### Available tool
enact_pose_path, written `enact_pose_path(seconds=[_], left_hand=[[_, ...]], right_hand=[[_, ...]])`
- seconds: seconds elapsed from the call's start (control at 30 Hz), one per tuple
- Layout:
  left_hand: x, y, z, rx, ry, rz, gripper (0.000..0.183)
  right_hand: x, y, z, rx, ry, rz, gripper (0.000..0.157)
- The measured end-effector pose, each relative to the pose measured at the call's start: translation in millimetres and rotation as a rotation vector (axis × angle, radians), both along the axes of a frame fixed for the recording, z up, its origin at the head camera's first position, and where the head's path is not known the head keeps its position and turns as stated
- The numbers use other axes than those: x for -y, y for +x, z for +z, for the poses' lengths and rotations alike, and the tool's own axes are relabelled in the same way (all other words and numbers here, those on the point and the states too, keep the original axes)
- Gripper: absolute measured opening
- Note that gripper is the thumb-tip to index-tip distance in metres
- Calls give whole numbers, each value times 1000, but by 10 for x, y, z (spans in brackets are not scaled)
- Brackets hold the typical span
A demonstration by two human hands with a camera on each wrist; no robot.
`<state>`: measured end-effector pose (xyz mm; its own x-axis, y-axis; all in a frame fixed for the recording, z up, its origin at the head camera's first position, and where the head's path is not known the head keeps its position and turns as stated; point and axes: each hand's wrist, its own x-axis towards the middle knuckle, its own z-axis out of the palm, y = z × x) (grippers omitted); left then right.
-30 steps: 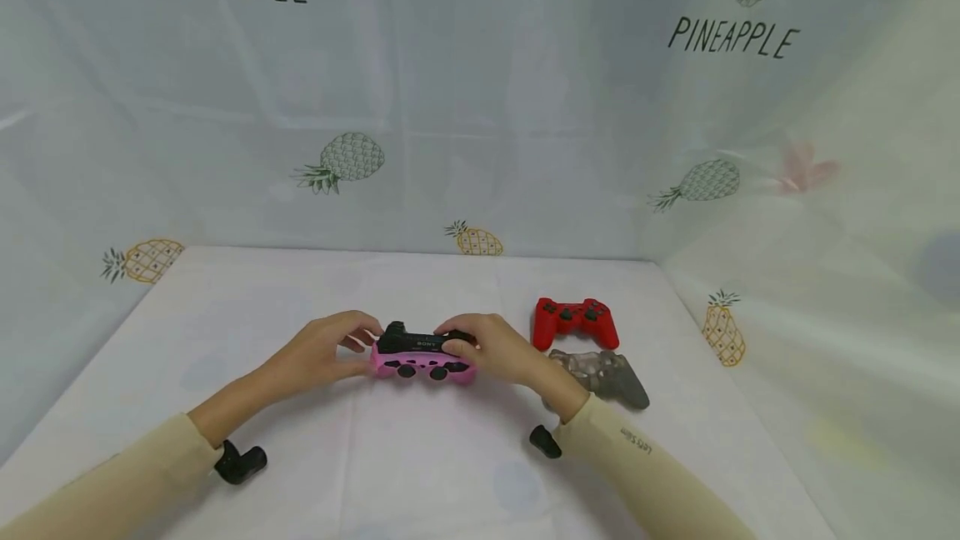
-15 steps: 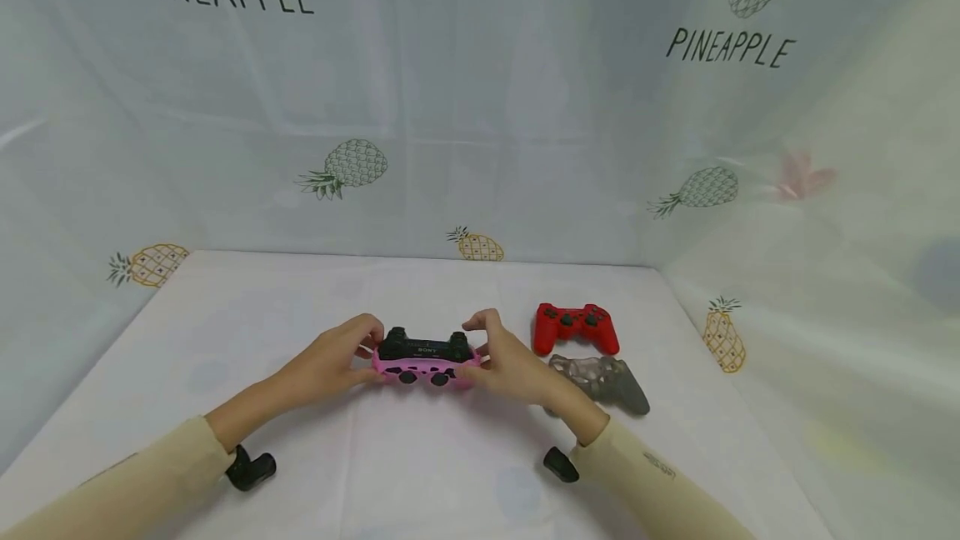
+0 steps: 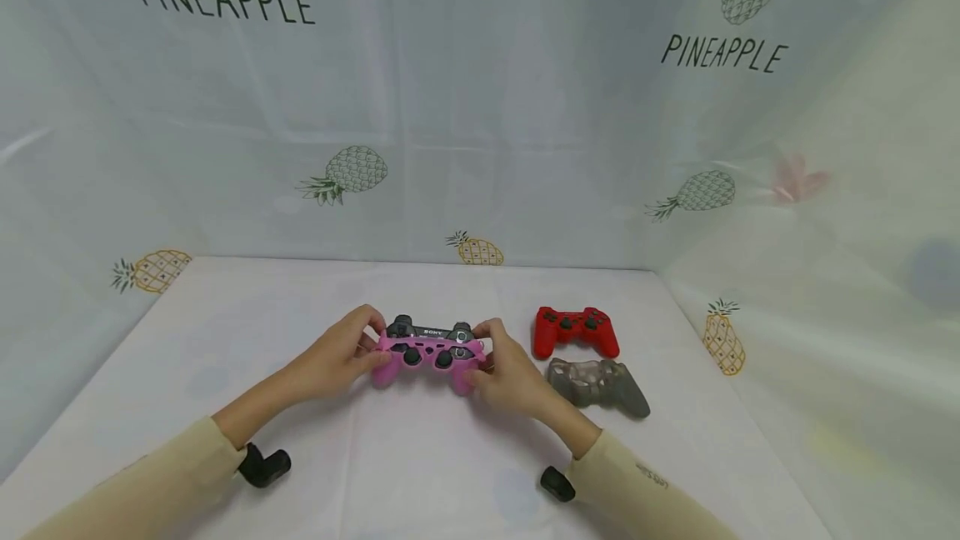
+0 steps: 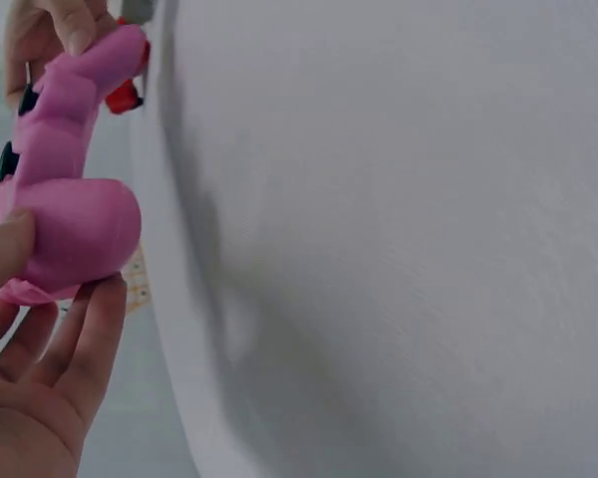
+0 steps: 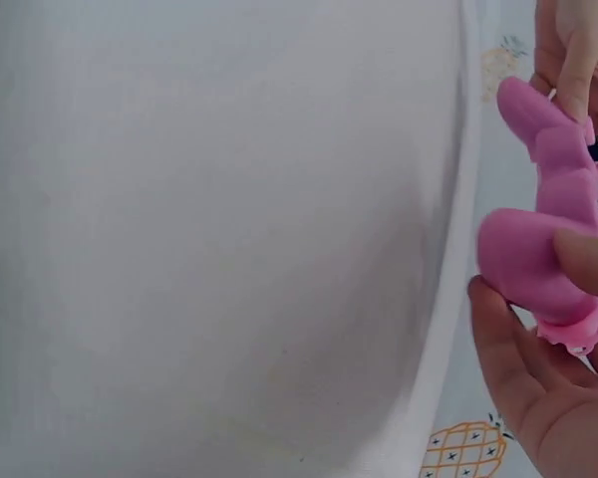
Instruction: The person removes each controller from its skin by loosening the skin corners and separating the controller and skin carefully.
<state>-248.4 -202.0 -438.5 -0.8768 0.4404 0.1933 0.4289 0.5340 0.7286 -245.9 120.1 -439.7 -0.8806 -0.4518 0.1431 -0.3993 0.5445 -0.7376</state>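
Observation:
A black game controller [image 3: 433,332] with SONY lettering sits in a pink silicone cover [image 3: 387,372], between both hands above the table. The black top edge shows above the pink; thumbsticks and buttons show through the cover's openings. My left hand [image 3: 341,361] holds the left end, thumb on the front, as the left wrist view shows with the pink grip [image 4: 80,234] between thumb and fingers. My right hand [image 3: 513,375] holds the other end, its thumb on the pink grip [image 5: 528,259] in the right wrist view. The controller's underside is partly hidden by the hands.
Right of the hands lies a red controller or cover [image 3: 576,330]. Nearer, a grey-brown patterned one [image 3: 600,383] lies close to my right forearm. All rest on a white-covered table [image 3: 420,473], with a pineapple-print curtain [image 3: 480,107] behind.
My right hand has shifted from the controller's top edge to its right end. The covered controller has tilted, so its front with the thumbsticks faces me more.

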Motion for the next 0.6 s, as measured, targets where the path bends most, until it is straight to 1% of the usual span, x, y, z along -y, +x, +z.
enact_pose_path(seconds=[0.13, 0.2, 0.27, 0.37, 0.47, 0.53, 0.6], left_hand=[[-43, 42, 78, 21, 57, 71, 39], [-68, 72, 101, 30, 91, 104, 46], [-92, 107, 121, 28, 116, 123, 56], [-119, 164, 146, 13, 119, 141, 76], [-136, 228, 155, 21, 111, 167, 88], [-145, 273, 151, 34, 115, 191, 91], [-154, 313, 139, 39, 130, 213, 89]], right_hand=[[-8, 35, 34, 24, -100, -84, 56], [3, 55, 52, 25, -158, -110, 57], [18, 76, 72, 20, -211, -133, 57], [38, 116, 98, 21, -272, -170, 57], [45, 153, 105, 35, -312, -201, 54], [45, 181, 104, 54, -333, -211, 53], [40, 205, 93, 70, -352, -213, 51]])
